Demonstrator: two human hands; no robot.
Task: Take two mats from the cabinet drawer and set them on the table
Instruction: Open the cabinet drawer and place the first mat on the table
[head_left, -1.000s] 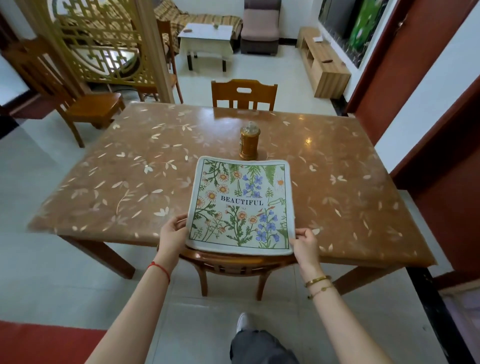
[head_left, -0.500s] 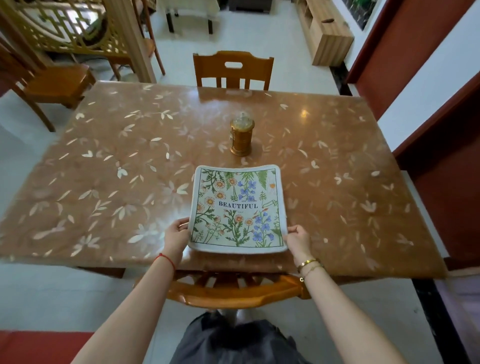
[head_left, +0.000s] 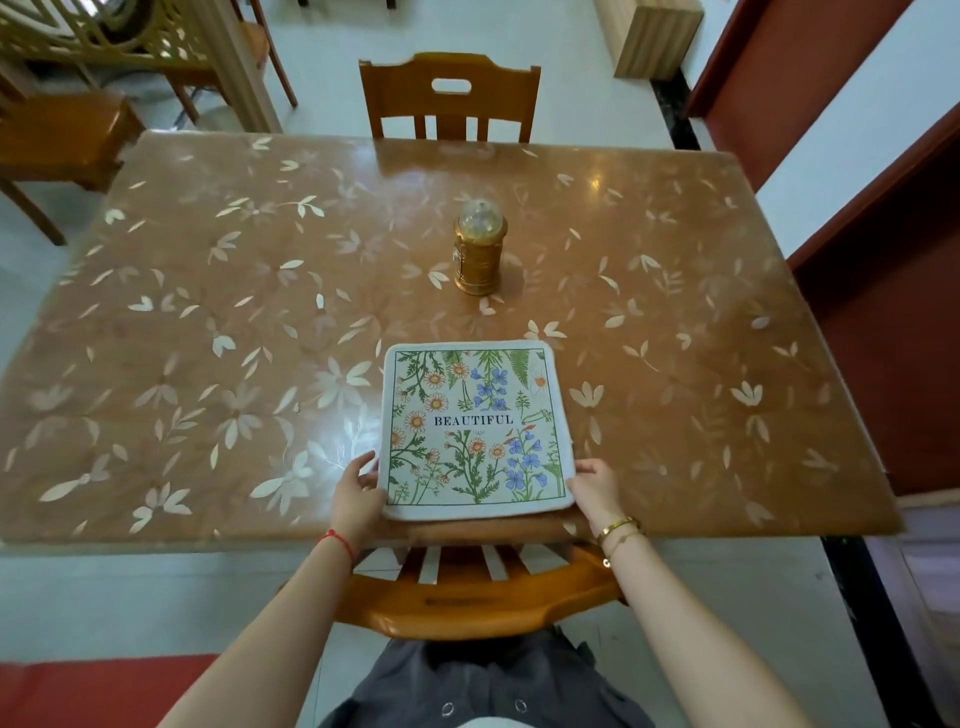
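Note:
A square mat (head_left: 475, 428) with a flower print and the word BEAUTIFUL lies flat on the brown table (head_left: 208, 338), close to its near edge. I cannot tell whether a second mat lies under it. My left hand (head_left: 356, 491) grips the mat's near left corner. My right hand (head_left: 595, 488) grips its near right corner. Both thumbs rest at the mat's edges.
A small golden jar (head_left: 478, 254) with a clear domed lid stands just beyond the mat at the table's middle. A wooden chair (head_left: 467, 597) is tucked under the near edge, between me and the table. Another chair (head_left: 449, 98) stands at the far side.
The mat has been carried forward over the table and lowered flat onto it. I have stepped closer, and both hands stay at its near corners.

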